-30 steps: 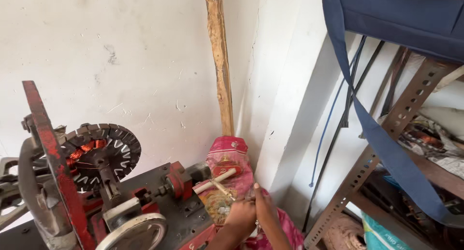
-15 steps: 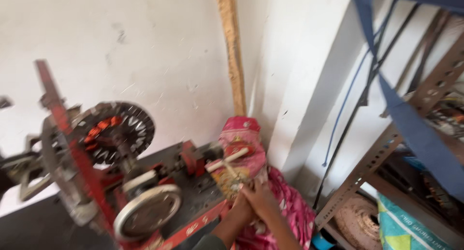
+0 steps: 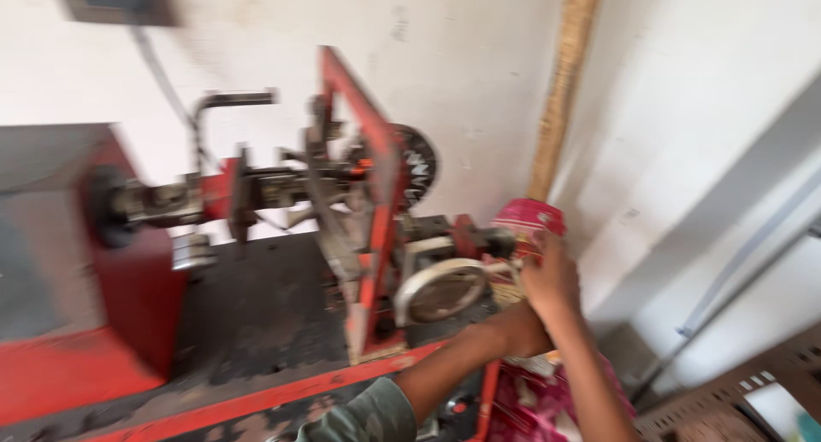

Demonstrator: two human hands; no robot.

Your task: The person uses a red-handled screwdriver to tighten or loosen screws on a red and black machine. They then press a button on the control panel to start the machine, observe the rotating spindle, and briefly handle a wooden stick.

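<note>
Pink bag (image 3: 532,222) sits just right of the red winding machine (image 3: 368,237); my hands (image 3: 552,284) overlap on it, grip unclear through blur.

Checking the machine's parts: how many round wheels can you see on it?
2, though blur may hide others. A pale metal wheel sits low at the machine's right end, near the hands; a dark toothed wheel stands higher, behind the red frame.
</note>
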